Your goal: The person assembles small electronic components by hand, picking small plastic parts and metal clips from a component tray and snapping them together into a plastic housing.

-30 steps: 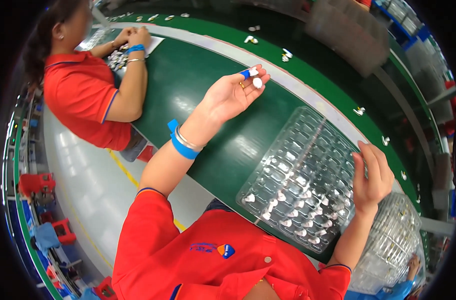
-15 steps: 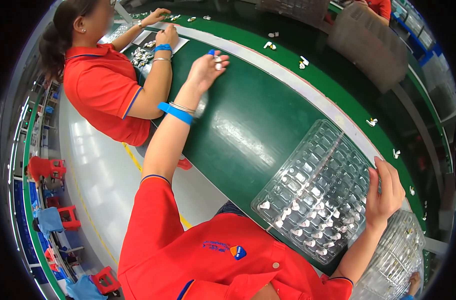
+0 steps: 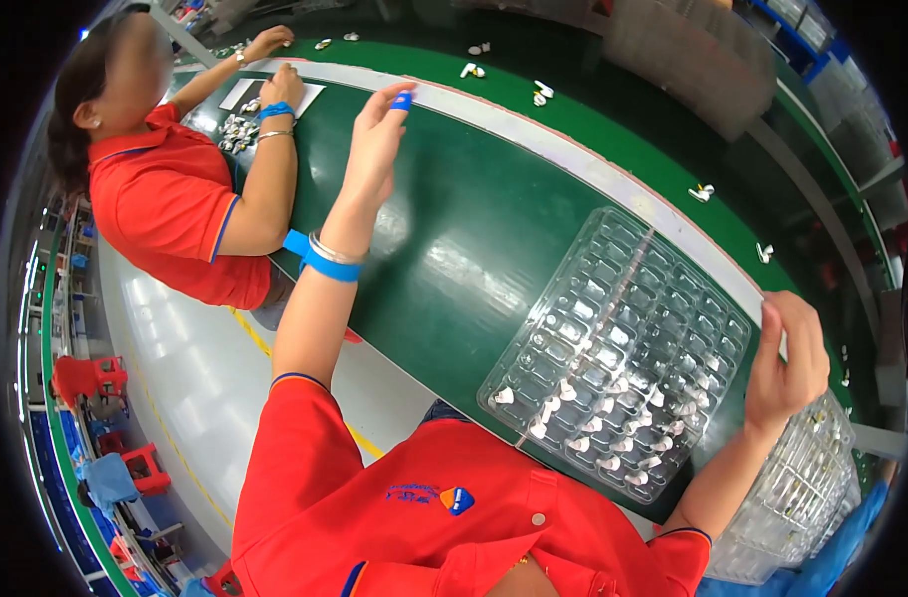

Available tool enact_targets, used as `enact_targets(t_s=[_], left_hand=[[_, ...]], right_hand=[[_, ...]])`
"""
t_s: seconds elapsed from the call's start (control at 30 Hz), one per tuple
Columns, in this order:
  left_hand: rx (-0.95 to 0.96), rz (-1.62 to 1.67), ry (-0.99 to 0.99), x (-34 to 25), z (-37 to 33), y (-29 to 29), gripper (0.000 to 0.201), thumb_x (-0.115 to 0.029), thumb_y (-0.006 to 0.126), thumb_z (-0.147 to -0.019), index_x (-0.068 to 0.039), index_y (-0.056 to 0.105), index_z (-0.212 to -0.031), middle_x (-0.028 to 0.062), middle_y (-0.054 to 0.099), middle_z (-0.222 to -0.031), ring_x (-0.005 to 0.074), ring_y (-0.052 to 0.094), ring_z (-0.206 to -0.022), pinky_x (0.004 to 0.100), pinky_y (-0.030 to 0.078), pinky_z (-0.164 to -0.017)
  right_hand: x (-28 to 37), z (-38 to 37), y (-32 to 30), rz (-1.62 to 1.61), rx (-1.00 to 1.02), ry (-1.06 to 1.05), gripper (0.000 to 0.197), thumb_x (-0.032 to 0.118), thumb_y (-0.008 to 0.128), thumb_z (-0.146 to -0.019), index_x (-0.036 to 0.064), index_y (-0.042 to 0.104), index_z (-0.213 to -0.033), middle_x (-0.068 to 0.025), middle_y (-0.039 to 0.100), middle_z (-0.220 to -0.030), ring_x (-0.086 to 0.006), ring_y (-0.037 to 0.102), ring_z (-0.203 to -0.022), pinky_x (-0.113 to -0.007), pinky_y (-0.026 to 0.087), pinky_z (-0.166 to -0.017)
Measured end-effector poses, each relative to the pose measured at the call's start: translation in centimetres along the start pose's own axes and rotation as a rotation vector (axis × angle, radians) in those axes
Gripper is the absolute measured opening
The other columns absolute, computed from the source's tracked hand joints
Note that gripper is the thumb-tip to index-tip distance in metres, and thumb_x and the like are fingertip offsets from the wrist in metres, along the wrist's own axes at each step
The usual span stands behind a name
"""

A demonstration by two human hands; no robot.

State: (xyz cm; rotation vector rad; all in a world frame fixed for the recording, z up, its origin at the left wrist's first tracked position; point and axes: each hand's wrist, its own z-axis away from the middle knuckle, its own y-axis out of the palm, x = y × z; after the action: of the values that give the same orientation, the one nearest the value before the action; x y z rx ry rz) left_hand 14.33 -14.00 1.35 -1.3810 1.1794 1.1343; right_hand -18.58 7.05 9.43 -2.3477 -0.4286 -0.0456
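Observation:
My left hand [image 3: 374, 139] is raised over the green worktable, near the pale edge strip of the conveyor. A blue cover sits on one of its fingers. The fingers are bent, and what they hold is hidden. My right hand [image 3: 790, 363] hovers by the right side of the clear plastic tray [image 3: 573, 333], thumb and fingers apart, with nothing visible in it. White earbud-like pieces [image 3: 593, 426] fill several pockets toward the tray's near side; the pockets farther back show no pieces.
Beyond the edge strip runs a green conveyor belt [image 3: 613, 149], carrying small white pieces [image 3: 542, 94] in groups. Stacked clear trays [image 3: 797, 488] stand at lower right. A co-worker in red [image 3: 166, 199] sits at left, hands over a pile of white pieces [image 3: 237, 132].
My left hand has turned over and its fingers now point toward the conveyor; the white pieces seen in it before are out of sight. The whole view has shifted slightly.

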Motion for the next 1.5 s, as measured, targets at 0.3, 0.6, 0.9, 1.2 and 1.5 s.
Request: enact_targets(t_s=[0.3,0.6,0.9,1.2,1.5], left_hand=[[0.519,0.211,0.198,-2.5,6.9,8.4,0.029,-0.018,0.05,-0.086,0.003,0.058,-0.069,0.0051,0.058,-0.079,0.0148,0.051,-0.081,0.0267,0.037,-0.078],[0.618,0.0,0.314,-3.2,9.3,11.5,0.016,-0.008,0.056,-0.074,0.001,0.065,-0.063,0.006,0.058,-0.077,0.0144,0.051,-0.078,0.0269,0.038,-0.071],[0.613,0.107,0.272,-3.4,10.0,12.8,0.019,-0.016,0.058,-0.081,0.002,0.063,-0.087,0.0044,0.059,-0.077,0.0136,0.054,-0.079,0.0262,0.041,-0.076],[0.726,0.179,0.201,-3.9,10.1,12.8,0.015,-0.002,0.04,-0.083,0.002,0.055,-0.086,0.0054,0.056,-0.074,0.008,0.049,-0.063,0.0211,0.04,-0.061],[0.665,0.131,0.231,-3.3,10.8,12.9,0.015,0.0,0.039,-0.082,0.0,0.053,-0.078,0.0023,0.055,-0.072,0.0006,0.034,-0.053,0.0161,0.027,-0.047]], right_hand=[[-2.1,0.0,-1.6,0.001,-0.143,0.125,0.011,-0.004,0.057,-0.079,-0.0076,0.056,-0.069,-0.0087,0.059,-0.066,-0.011,0.053,-0.059,-0.019,0.042,-0.054],[-4.7,0.8,-3.4,-0.003,-0.297,0.27,0.011,0.002,0.061,-0.079,-0.0046,0.061,-0.069,-0.0039,0.058,-0.06,-0.0063,0.051,-0.054,-0.016,0.039,-0.052],[-5.3,0.9,-4.6,-0.011,-0.406,0.377,0.014,0.006,0.062,-0.079,-0.0027,0.063,-0.068,-0.0021,0.059,-0.06,-0.0039,0.051,-0.054,-0.013,0.035,-0.05],[-5.9,1.1,-6.3,0.001,-0.461,0.484,0.02,0.009,0.062,-0.08,-0.0066,0.063,-0.068,-0.0058,0.06,-0.063,-0.0077,0.055,-0.058,-0.018,0.043,-0.058],[-7.0,1.4,-6.9,-0.016,-0.559,0.476,0.018,0.008,0.064,-0.078,-0.0056,0.062,-0.066,-0.0049,0.059,-0.059,-0.0067,0.053,-0.052,-0.016,0.042,-0.052]])
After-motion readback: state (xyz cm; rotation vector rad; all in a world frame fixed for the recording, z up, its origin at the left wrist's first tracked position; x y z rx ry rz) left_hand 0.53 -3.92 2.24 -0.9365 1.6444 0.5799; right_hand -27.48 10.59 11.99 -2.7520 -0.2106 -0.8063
